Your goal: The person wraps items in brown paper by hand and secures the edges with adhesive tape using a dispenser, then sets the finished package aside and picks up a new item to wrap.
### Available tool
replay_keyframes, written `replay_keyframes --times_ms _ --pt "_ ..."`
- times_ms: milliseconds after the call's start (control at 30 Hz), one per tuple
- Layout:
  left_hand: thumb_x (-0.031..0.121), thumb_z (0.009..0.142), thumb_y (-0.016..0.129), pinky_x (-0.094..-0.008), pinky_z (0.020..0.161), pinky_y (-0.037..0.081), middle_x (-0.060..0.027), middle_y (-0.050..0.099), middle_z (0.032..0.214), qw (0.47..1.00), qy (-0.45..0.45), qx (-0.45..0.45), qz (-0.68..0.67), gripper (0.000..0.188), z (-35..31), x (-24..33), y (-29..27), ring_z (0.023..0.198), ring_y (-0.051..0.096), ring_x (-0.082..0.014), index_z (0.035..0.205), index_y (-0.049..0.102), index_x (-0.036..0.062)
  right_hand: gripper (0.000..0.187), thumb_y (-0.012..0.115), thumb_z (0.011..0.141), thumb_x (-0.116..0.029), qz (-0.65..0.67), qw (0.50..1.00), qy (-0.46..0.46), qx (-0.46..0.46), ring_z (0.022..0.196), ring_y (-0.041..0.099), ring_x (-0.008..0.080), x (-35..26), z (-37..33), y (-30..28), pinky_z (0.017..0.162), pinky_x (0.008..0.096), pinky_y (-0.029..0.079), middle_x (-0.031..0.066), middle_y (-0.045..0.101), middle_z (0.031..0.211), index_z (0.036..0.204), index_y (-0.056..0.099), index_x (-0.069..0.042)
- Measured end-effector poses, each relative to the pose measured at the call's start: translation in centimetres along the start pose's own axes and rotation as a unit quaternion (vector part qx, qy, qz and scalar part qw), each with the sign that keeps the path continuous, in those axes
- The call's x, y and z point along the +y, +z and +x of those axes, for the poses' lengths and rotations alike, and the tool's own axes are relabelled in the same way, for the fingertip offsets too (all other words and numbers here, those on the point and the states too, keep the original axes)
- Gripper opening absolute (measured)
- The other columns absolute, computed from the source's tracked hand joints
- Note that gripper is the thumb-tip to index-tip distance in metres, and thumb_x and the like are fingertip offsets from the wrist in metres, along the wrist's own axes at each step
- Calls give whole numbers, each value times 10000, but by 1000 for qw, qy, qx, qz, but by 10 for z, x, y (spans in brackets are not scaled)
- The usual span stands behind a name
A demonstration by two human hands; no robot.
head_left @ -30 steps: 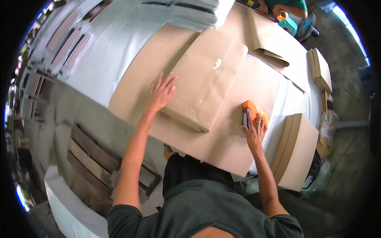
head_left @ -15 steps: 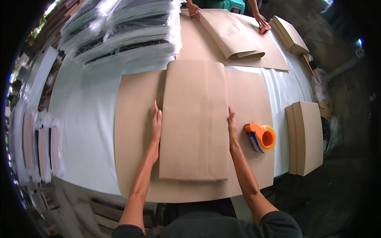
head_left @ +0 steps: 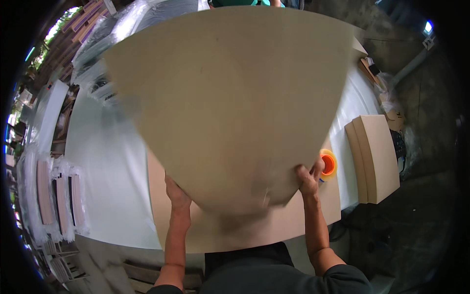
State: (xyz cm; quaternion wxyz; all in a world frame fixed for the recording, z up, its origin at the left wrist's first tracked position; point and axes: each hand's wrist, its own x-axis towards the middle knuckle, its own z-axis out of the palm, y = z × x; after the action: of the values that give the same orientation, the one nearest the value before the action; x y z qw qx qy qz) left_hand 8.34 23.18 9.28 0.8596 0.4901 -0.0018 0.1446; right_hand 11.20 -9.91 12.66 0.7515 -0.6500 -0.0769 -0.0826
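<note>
On the white-covered table (head_left: 112, 171), a flat brown paper sheet (head_left: 313, 215) is overhung by a tan paper-wrapped parcel (head_left: 235, 108), its far end raised. The parcel's near sides are clamped between left hand (head_left: 177, 193) and right hand (head_left: 310, 180). Were either grip to slip, the orange plastic tape dispenser (head_left: 328, 164) at right could be struck.

The table (head_left: 112, 201) has a pale, glossy covering, creased on the right side. The floor (head_left: 100, 257) is grey and concrete-like at lower left, much darker along the right. Dark wooden slats (head_left: 142, 269) lie low, below the table's near edge. A bright opening (head_left: 58, 27) at upper left shows green foliage. A small white light (head_left: 428, 26) glares at upper right, near a grey pipe (head_left: 409, 66).
</note>
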Motion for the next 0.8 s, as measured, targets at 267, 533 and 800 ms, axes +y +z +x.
replay_keyframes --times_ms 267,533,800 --pt "315 952 521 -434 1043 370 -67 543 1297 960 219 -154 -85 398 -18 14 -27 1257 448 -275 1269 516 76 550 722 769 -287 -29 997 -70 -20 1096 525 178 -1 -32 -24 975 381 355 89 603 1130 1200 529 -5" --pt "243 925 566 -475 1107 257 -92 505 1352 807 553 -182 98 300 17 51 38 1345 327 -291 1178 559 82 423 681 807 -316 -93 981 -170 -20 1169 511 203 -42 -26 -35 1044 454 283 60 634 1134 1139 600 -65" --pt "234 889 644 -524 1102 326 -62 532 1344 738 568 -294 214 330 49 90 48 1365 370 -294 1199 622 122 321 641 844 -344 -188 910 -339 -148 1241 497 228 -104 26 -34 1114 528 212 31 665 1138 1077 671 -125"
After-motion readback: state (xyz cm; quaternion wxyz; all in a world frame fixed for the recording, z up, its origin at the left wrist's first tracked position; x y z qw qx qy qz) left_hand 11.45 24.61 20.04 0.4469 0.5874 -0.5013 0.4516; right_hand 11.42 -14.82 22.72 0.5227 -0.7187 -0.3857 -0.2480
